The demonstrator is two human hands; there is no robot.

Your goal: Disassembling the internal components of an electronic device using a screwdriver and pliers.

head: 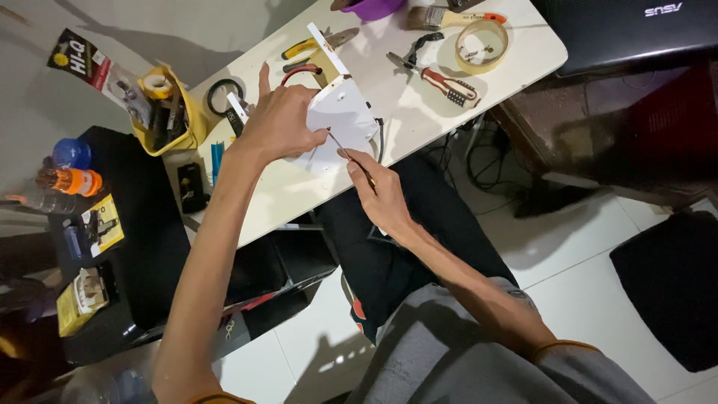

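both hands grip firmly: left hand (280,120) clasps white plate (345,120), right hand (381,196) pinches thin screwdriver (351,157).

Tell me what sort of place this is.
Probably a makeshift home repair bench. Hand tools lie on the white table: red-handled pliers, a tape roll, a paintbrush. The left hand steadies a white device; the right hand works a thin tool into it.

Both bare arms reach forward, left hand (278,123) clasped (forefinger raised), right hand (380,196) in a pinching grip.
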